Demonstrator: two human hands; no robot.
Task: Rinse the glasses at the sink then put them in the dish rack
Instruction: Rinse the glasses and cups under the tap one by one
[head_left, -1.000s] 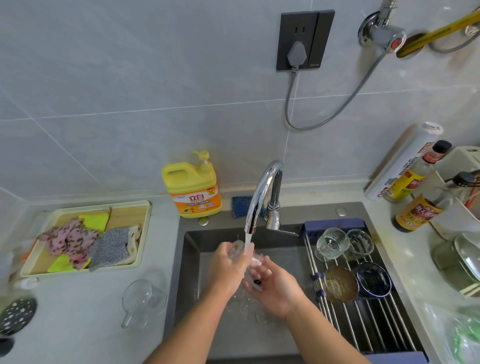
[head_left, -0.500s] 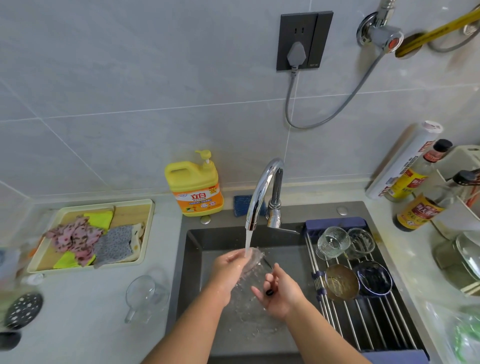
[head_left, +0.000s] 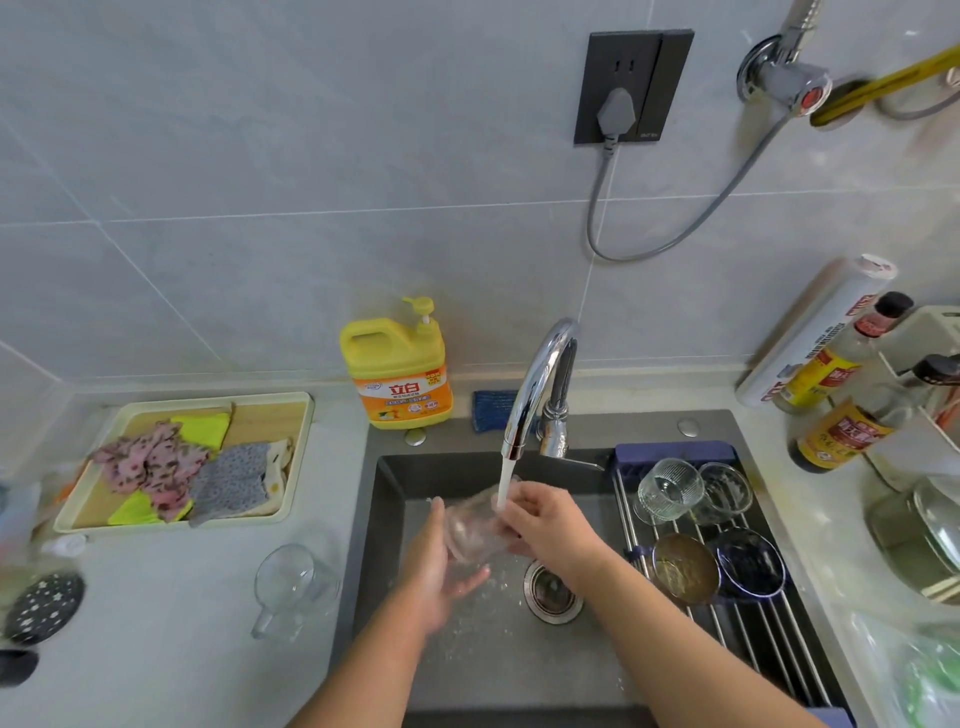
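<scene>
Over the dark grey sink basin (head_left: 395, 525), both hands hold a clear drinking glass (head_left: 475, 527) tilted on its side under the water stream (head_left: 505, 480) that falls from the curved chrome faucet (head_left: 540, 384). The left hand (head_left: 434, 569) cradles the glass from the left and below, thumb pointing up along its side and fingers (head_left: 467, 578) nearly straight beneath it. The right hand (head_left: 545, 525) grips the glass from the right, its fingers curled round the wall near the stream. The round steel drain (head_left: 550, 592) lies in the basin just near of the hands.

Across the right part of the sink lies a roll-up dish rack of steel rods (head_left: 753, 644). At its far end stand a ribbed clear glass (head_left: 670, 488) and a second clear glass (head_left: 724, 491), side by side and touching; nearer sit a brown bowl (head_left: 684, 569) and a dark blue bowl (head_left: 750, 561).

On the pale counter left of the sink a clear glass mug (head_left: 293, 582) lies on its side. Farther left, a cream tray (head_left: 306, 431) holds crumpled cloths. A yellow detergent pump bottle (head_left: 397, 364) stands against the tiled wall, far of the sink.
</scene>
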